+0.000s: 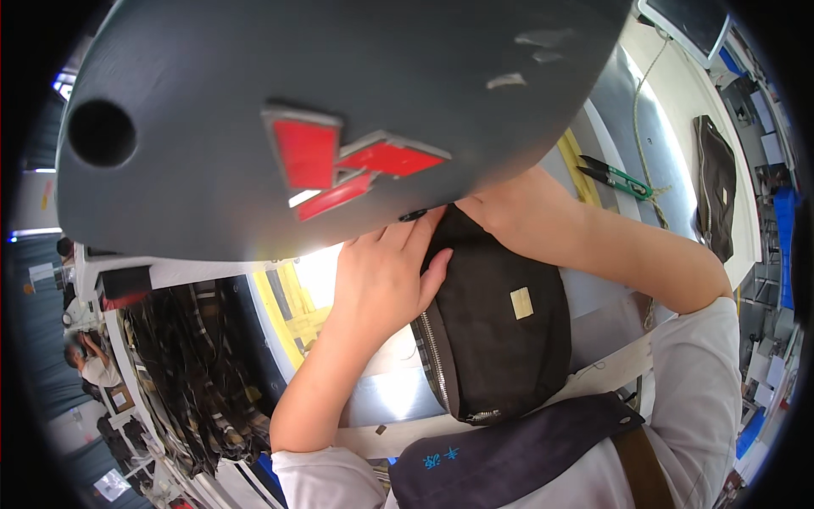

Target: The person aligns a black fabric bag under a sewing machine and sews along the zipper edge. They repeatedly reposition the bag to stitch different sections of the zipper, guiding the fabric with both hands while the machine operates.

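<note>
A dark grey machine head (339, 85) bearing red angular pieces looms above and beyond the left grip (373, 276) and the right grip (519, 214), hiding the fingertips of the right. Below both grips spreads the pale counter (398, 390), shining brightly on the near side of the left grip. Well to the left of the left grip lies a heap of dark plaid cloth (199, 365). The dark zipped pouch (500, 356) stretches from between the two grips toward the wearer's body, its far end tucked in where the grips meet the machine. The left grip is spread, its fingers extended side by side along the pouch's left edge and its thumb held apart over the dark fabric; the right grip bends over the pouch's far right part, and how far it is closed cannot be told. Well to the right of the right grip lies another dark pouch (716, 187). Nearer, just past the right wrist, are green-handled snips (629, 182) with dark blades. A metal zip (437, 360) runs down the pouch's left side, below the left grip's thumb. Smallest is a pale tag (521, 303) on the pouch, below the right grip.
</note>
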### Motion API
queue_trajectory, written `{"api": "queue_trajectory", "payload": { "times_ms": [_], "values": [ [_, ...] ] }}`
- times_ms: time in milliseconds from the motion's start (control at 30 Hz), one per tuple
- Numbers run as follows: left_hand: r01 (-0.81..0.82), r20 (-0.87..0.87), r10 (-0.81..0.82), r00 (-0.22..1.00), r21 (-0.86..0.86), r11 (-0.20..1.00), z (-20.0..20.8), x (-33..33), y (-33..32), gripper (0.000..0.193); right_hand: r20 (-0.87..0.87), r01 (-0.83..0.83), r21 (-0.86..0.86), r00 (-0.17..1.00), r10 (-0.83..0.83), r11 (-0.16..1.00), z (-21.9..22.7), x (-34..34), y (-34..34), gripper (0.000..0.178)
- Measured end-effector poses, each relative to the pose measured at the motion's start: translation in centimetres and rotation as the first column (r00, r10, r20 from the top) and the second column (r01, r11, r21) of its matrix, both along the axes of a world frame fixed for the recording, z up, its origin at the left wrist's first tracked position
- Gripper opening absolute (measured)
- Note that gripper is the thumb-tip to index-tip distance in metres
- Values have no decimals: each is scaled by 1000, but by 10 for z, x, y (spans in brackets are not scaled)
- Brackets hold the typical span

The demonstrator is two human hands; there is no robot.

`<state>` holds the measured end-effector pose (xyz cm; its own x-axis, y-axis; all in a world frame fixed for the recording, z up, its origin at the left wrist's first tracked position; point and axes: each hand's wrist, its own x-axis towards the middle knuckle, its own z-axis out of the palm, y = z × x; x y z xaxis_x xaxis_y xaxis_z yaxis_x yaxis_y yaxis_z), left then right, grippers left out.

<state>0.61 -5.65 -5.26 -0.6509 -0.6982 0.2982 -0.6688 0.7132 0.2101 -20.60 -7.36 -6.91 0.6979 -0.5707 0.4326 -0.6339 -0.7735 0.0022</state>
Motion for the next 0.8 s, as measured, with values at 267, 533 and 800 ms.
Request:
{"api": "queue_trajectory", "payload": {
  "times_ms": [267,533,800],
  "values": [
    [-55,-86,69,994,155,986,-6,7,-2,36,-92,1,-46,996,-5,999,-6,-2,3,21],
    [-59,-23,61,998,66,996,-5,0,3,38,-118,-19,-76,993,10,997,-9,-2,3,19],
    [-42,-49,42,998,9,999,-8,1,1,41,-129,-21,-76,992,11,997,-9,0,2,20]
  ]
}}
